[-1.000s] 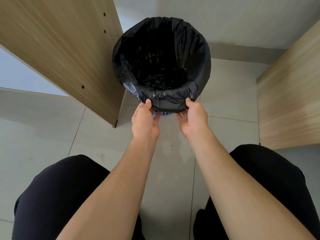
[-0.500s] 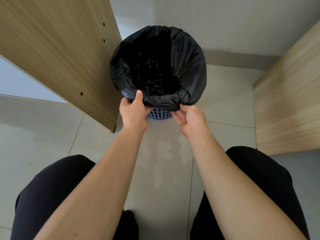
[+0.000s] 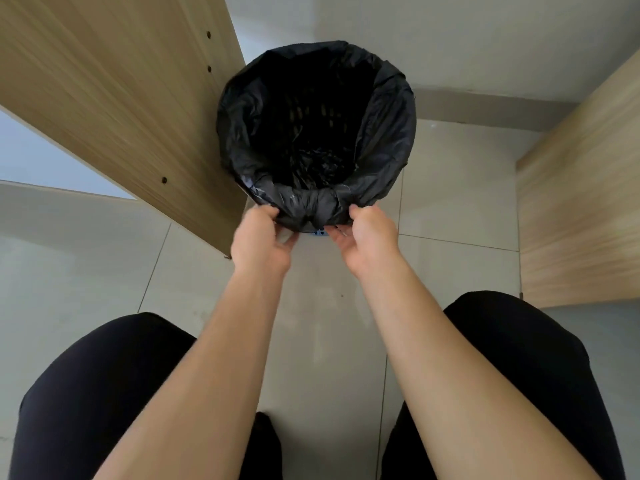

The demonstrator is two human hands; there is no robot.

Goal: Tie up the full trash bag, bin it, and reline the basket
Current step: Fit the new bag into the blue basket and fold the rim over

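Observation:
A black trash bag [image 3: 388,140] lines a blue lattice basket [image 3: 320,232] standing on the floor; only a sliver of blue shows under the bag's folded edge. The bag's mouth is spread over the rim, and the inside looks dark and nearly empty. My left hand [image 3: 261,242] pinches the bag's folded edge at the near left of the rim. My right hand [image 3: 367,237] pinches the same edge at the near right, thumb on top and fingers underneath.
A wooden panel [image 3: 131,98] rises right beside the basket's left. Another wooden panel [image 3: 581,202] stands at the right. A pale wall and baseboard [image 3: 485,109] lie behind. My black-trousered knees [image 3: 104,393] frame the tiled floor [image 3: 332,341].
My left hand slid along the near rim toward the middle and my right hand came up onto the bag's edge. The folded edge now hides almost all of the blue basket.

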